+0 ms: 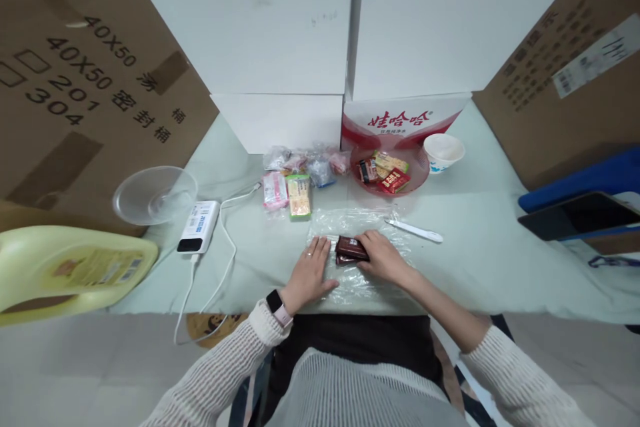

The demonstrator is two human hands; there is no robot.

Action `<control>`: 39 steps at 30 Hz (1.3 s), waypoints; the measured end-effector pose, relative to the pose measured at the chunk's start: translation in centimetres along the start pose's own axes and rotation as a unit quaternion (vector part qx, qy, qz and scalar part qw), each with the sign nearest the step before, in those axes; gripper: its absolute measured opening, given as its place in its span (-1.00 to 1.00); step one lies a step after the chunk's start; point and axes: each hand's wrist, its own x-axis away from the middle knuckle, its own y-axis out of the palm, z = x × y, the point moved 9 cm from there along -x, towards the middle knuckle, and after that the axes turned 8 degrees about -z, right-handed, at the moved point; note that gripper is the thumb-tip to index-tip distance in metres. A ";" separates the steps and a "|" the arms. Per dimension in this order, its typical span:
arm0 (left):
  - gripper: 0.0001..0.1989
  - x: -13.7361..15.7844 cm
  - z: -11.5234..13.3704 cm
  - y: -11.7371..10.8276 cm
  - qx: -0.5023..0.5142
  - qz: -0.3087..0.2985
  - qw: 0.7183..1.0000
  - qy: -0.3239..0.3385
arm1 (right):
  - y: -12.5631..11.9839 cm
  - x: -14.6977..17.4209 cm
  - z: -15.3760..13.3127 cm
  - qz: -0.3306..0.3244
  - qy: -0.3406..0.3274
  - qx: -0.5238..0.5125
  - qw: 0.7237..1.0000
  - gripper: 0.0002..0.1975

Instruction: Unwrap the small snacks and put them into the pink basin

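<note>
A clear plastic bag (350,223) lies flat on the pale green table (480,253) in front of me. My left hand (311,273) rests palm down on its left part, fingers spread. My right hand (383,255) grips a dark brown snack packet (350,248) lying on the bag, between my two hands. A red translucent dish (420,177) behind the bag holds several small wrapped snacks. More wrapped snacks (300,195) lie loose to the dish's left.
A white pen-like stick (415,231) lies right of the bag. A white paper cup (443,150), a clear bowl (154,195), a white power bank (199,227) with cable and a yellow jug (70,267) stand around. Cardboard and white boxes wall the table.
</note>
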 end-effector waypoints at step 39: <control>-0.73 5.8 0.4 -2.1 0.053 -0.035 0.979 0.193 | 0.4 11.4 6.4 0.056 -0.114 -0.114 0.985 -0.77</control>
